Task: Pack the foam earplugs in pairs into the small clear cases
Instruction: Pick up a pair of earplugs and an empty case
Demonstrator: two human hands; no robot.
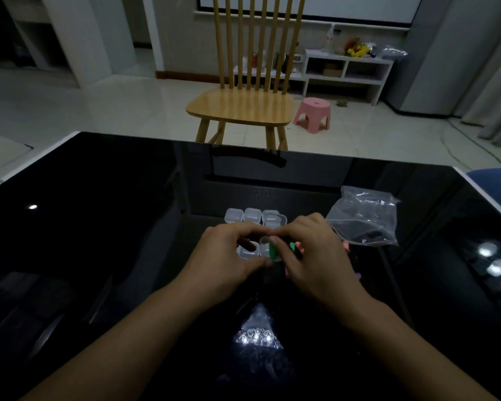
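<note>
Head view shows us both hands meeting near the middle of the glossy black table, a little toward its near edge. Our left hand has thumb and fingers curled round a small clear case, holding it just above the surface. Our right hand pinches at the top of that same case, fingertips bent down onto it; a green foam earplug sits inside or at its mouth, partly hidden by the fingers, so we cannot tell how far in it is. A second clear case lies just beside the held one, under the left fingers.

Behind the hands, toward the far edge, a short row of more clear cases stands side by side, the rightmost one half covered by the right knuckles. Loose earplugs in green and pink peek out from under the right hand, and one purple piece shows by the wrist; the hand blocks most of them.

Toward the right edge a crumpled clear plastic bag lies near the right hand. Lamp reflections glare on the table at the near edge and the right edge.

Beyond the far edge stand a wooden chair, a pink stool and a white shelf unit.
</note>
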